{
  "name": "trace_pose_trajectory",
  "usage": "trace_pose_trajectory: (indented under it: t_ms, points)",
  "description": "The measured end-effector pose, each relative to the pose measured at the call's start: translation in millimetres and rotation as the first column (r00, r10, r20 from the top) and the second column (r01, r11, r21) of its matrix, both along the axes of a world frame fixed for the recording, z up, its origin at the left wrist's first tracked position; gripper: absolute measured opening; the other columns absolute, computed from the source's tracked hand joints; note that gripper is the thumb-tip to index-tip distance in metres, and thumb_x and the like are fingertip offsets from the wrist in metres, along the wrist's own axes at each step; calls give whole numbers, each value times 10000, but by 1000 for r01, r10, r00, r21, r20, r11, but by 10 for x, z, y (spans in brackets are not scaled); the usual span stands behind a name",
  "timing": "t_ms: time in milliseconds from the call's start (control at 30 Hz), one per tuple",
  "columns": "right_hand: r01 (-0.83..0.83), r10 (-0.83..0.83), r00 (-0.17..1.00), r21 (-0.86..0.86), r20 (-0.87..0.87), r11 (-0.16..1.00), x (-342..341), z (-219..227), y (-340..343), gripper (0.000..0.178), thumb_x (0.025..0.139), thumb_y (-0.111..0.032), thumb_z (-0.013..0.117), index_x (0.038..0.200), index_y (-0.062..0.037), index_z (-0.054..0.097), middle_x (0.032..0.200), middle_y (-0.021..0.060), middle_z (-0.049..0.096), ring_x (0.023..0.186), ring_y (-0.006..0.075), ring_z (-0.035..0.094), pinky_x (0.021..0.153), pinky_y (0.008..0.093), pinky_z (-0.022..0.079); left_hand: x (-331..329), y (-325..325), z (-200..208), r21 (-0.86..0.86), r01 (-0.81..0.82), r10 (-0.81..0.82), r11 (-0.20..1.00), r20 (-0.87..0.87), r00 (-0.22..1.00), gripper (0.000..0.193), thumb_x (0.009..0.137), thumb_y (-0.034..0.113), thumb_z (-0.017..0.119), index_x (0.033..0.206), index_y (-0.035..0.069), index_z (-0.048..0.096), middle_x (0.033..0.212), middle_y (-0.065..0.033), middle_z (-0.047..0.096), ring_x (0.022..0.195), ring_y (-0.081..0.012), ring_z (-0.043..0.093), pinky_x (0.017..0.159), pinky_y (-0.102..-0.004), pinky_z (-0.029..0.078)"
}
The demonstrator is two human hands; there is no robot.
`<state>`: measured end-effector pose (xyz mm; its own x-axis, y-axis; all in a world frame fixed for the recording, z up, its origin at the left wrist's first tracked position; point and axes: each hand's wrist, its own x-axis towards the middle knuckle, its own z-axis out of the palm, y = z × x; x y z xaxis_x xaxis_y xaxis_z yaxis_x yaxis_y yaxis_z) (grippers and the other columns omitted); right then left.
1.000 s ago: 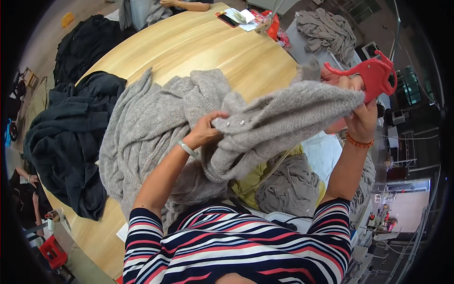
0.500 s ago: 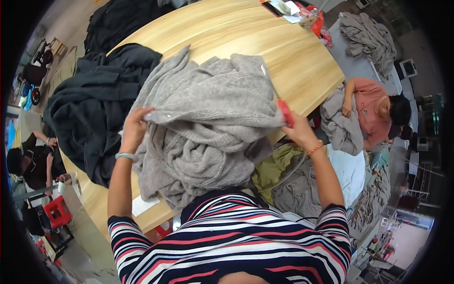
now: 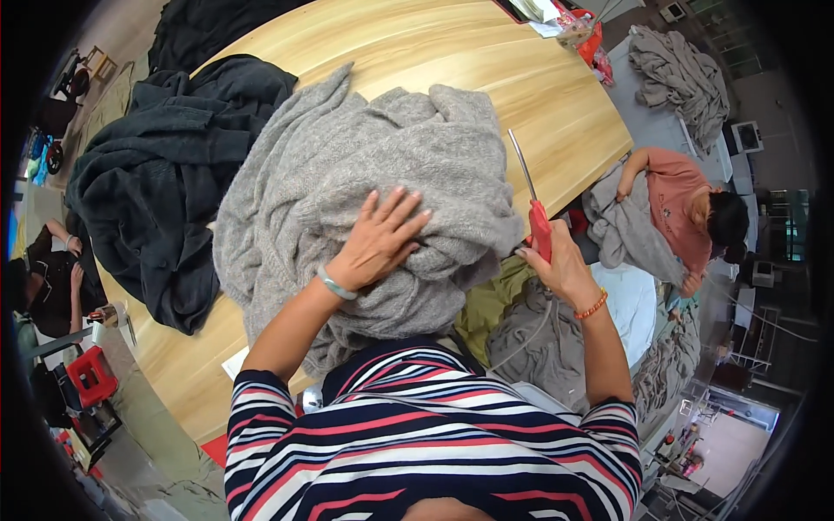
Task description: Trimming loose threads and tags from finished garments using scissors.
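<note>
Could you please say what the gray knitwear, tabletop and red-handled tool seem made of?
Gray knitwear: matte, perhaps wool yarn, given its fuzzy surface. Tabletop: smooth wood or laminate, showing pale grain. Red-handled tool: probably plastic handle, evenly red; metal-looking shaft, shiny.

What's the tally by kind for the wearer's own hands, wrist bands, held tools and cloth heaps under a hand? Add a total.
Hands: 2 (left hand, right hand)
Wrist bands: 2 (pale bangle, orange beaded bracelet)
Held tools: 1 (red-handled tool, right hand)
Cloth heaps under a hand: 1 (grey knit heap, left hand)
Total: 6
</note>
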<state>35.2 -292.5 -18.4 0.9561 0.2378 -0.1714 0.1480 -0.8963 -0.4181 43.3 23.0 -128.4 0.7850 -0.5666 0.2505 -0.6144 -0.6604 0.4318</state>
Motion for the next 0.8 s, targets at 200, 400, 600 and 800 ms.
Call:
trace_pose_trajectory:
  t_ms: [200,400,600,800]
  points:
    - [125,-115,983,64,-141,990,-318,175,3,298,860,-77,608,1130,-31,493,940,183,639,883,365,629,757,386,483,-101,83,-134,-20,180,-179,983,49,983,554,842,204,625,1366,157,452,1428,-38,432,1385,-260,302,1136,-553,125]
    - [-223,232,969,103,-89,969,-527,257,198,380,794,-67,612,1137,-51,450,859,212,608,850,411,604,706,474,462,-258,344,-159,-105,168,-174,980,-50,984,550,858,233,639,1370,147,456,1368,-18,501,1386,-272,310,1133,-598,65]
    - [-341,280,897,-134,-344,930,-643,370,508,275,806,-134,606,1015,-43,453,650,207,587,660,412,606,602,487,476,-246,341,-554,-18,100,-100,995,-14,995,441,876,387,580,1186,74,597,1246,-52,568,1281,-298,406,1113,-633,106]
    - [-362,332,909,-84,-251,928,-552,350,972,251,835,-167,595,1017,-56,462,642,195,596,645,398,614,590,486,479,-233,520,-685,-513,-151,109,845,-111,988,264,847,85,626,1105,32,608,1099,-121,591,1112,-312,533,996,-449,403]
